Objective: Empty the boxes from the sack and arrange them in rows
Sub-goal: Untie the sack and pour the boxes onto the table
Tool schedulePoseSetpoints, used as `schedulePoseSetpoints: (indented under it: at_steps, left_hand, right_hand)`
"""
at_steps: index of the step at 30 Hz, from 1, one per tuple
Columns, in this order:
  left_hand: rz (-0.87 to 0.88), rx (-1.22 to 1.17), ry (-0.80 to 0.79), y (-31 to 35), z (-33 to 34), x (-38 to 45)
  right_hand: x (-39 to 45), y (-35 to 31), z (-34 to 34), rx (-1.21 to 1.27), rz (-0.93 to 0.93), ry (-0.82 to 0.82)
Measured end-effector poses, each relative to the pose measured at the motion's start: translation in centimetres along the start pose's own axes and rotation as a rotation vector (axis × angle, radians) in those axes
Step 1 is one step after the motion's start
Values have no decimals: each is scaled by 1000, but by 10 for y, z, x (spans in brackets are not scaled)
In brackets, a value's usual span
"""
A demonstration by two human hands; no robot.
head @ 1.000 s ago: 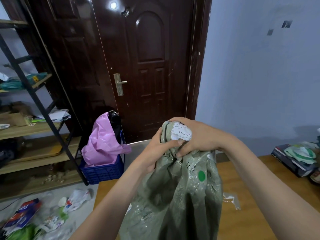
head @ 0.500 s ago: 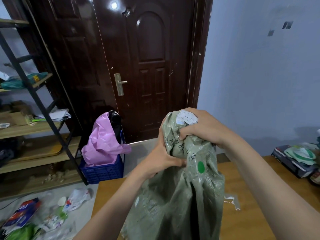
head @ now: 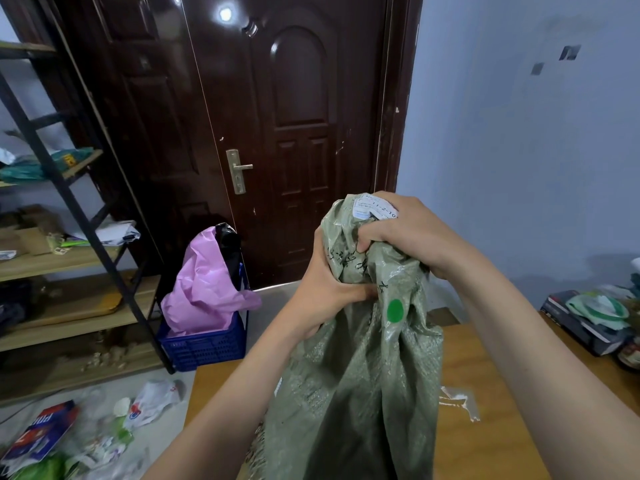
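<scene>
A grey-green woven sack [head: 360, 386] hangs upside down over the wooden table [head: 485, 368], held up by its bunched end. A white label and a round green sticker show on it. My right hand [head: 405, 230] grips the top of the bunch by the label. My left hand [head: 322, 289] clasps the sack just below, on its left side. No boxes are in sight; the sack hides whatever is inside and the table under it.
A dark wooden door stands behind. A blue crate [head: 204, 344] with a pink bag sits on the floor at left, beside a shelf rack [head: 69, 258]. Litter lies on the floor at lower left. A dark box [head: 581, 327] with green straps rests at the table's right edge.
Both hands have lifted the bunched end of the sack higher. My left hand slid down from the top to a grip just under my right hand.
</scene>
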State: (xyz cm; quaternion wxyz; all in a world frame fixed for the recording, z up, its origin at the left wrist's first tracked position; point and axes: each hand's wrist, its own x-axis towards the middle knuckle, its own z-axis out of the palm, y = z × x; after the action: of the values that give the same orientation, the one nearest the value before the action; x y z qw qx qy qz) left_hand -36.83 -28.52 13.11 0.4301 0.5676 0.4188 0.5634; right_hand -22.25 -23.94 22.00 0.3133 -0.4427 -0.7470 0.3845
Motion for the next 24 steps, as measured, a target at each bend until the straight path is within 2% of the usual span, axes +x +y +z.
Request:
schedulePoseSetpoints:
  at_steps: [24]
  left_hand:
    - [-37, -12, 18, -6, 2, -6]
  right_hand:
    - [0, 1, 5, 11, 49, -70]
